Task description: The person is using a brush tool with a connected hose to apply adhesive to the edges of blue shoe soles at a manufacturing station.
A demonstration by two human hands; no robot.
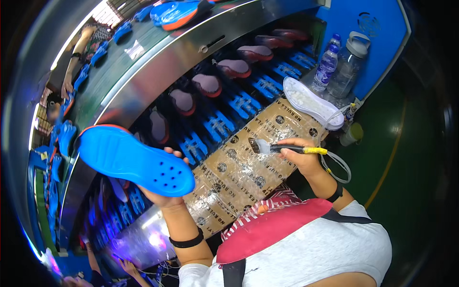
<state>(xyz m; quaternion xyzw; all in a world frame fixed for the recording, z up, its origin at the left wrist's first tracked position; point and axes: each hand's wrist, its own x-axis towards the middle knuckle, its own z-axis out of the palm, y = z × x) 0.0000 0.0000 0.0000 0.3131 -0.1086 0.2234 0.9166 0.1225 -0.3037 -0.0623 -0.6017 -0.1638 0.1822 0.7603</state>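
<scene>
Held up at the left is a blue shoe sole (129,155), tilted, with a cluster of small round holes at one end and a thin orange edge at the other. My left hand (165,198) is closed around it from behind; fingertips show past its edge. Over the taped cardboard, my right hand (299,153) grips a brush (262,146) with flat pale bristles, dark at the tip, and a black and yellow handle. A pale hose (340,168) hangs near the handle's end. Brush and sole are apart.
A white sole-shaped tray (310,101) holding whitish stuff lies beyond the brush, near bottles (326,67) and a jug (351,62). Cardboard (224,191) covers the ledge before me. Racks of shoe-shaped forms (207,84) line the machine. A conveyor (134,52) carries blue pieces; other people's arms (79,52) show left.
</scene>
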